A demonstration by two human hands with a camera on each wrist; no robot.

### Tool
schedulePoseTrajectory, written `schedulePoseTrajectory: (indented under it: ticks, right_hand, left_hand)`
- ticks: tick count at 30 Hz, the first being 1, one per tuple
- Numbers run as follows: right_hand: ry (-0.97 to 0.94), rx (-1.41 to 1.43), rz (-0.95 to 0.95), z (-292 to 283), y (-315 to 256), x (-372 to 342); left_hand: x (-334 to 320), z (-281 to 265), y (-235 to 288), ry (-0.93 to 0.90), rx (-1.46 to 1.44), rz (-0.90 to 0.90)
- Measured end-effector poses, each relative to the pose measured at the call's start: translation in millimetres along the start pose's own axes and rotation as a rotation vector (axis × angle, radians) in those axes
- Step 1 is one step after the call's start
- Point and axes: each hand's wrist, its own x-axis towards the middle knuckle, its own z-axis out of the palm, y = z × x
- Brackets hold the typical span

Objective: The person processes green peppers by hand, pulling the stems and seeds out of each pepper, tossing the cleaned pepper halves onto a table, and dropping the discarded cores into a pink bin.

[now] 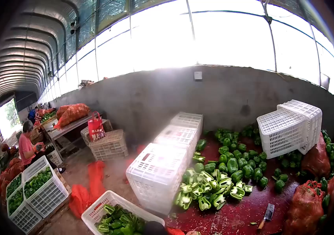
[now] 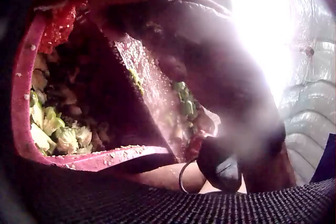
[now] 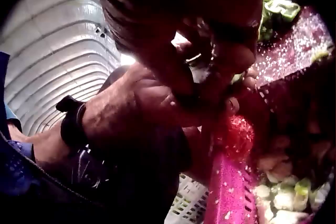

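Holding your left hand (image 3: 142, 98) and right hand (image 3: 184, 29) close together, grip too shadowed to tell, pink tub (image 3: 224, 192) just beside it, rim running off from your fingers, long axis unclear.

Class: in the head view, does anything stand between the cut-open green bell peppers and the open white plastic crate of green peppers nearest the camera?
Yes, partly: a tall white plastic crate stands between the cut-open peppers and the open crate. A dark rounded shape overlaps the rim.
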Motion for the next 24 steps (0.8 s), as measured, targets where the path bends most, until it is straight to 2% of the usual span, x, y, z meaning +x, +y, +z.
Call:
schedulePoseTrajectory:
  ticks: [3,5,6,7,8,9,10,12,13,16,17,18,21,24]
  right_hand:
    - [0.03,-0.127,0.039,3,5,0]
    - [-0.032,0.247,0.008,4,15,16]
    - [-0.164,0.254,0.195,-2,14,12]
    - [-0.138,0.432,0.398,-9,-5,9]
    - [-0.109,0.669,0.507,-14,-20,10]
    - [-0.12,0.545,0.567,-21,-33,12]
    - [-0.13,0.599,0.617,-31,-48,17]
    - [-0.131,0.621,0.656,-37,-58,15]
    - [-0.133,0.585,0.627,-35,-59,20]
    - [-0.009,0.317,0.26,-23,-55,21]
    - [0.031,0.221,0.145,-19,-53,18]
    - [0.033,0.169,0.116,-21,-57,17]
    - [0.04,-0.317,-0.136,-18,-72,17]
    - [0.096,-0.297,-0.112,-16,-81,15]
  left_hand:
    - [-6,0,-1,-0.046,0.089,0.07]
    - [-19,-2,-11,-0.119,0.248,0.206]
    - [-23,-6,-18,-0.163,0.343,0.295]
    - [-26,-9,-19,-0.198,0.408,0.367]
    - [-29,-9,-19,-0.228,0.444,0.407]
    - [-32,-9,-22,-0.235,0.429,0.381]
    - [-31,-8,-23,-0.243,0.417,0.368]
    - [-35,-2,-24,-0.221,0.293,0.18]
    - [-32,-4,-25,-0.224,0.283,0.175]
    - [-20,-13,-36,-0.245,0.307,0.198]
    - [-26,-5,-25,-0.223,0.081,0.02]
    - [-33,4,-13,-0.161,-0.152,-0.148]
    - [-23,-1,-13,-0.025,0.039,-0.036]
    - [-26,3,-3,0.047,-0.026,0.049]
